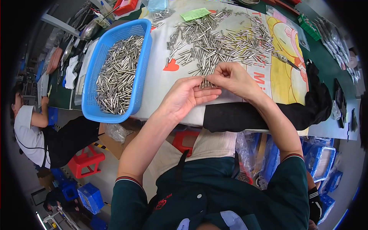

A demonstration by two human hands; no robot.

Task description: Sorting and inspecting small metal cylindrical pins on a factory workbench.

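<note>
A loose pile of small silvery metal pins [214, 46] spreads over a printed white cloth [159, 92] on the table. At the pile's near edge my left hand [186, 96] is turned palm up, its fingers curled under a few pins [206, 84]. My right hand [237, 80] meets it from the right, thumb and fingers pinched on the same little bunch. The fingers partly hide these pins. To the left stands a blue plastic basket [87, 92] holding many more pins [120, 73].
Black cloth [245, 117] lies along the table's near edge, below my right forearm. Pliers [284, 58] rest right of the pile, and a green paper slip [195, 14] behind it. A green bin [309, 27] stands far right. At left, another person [32, 122] sits near a red stool [87, 161].
</note>
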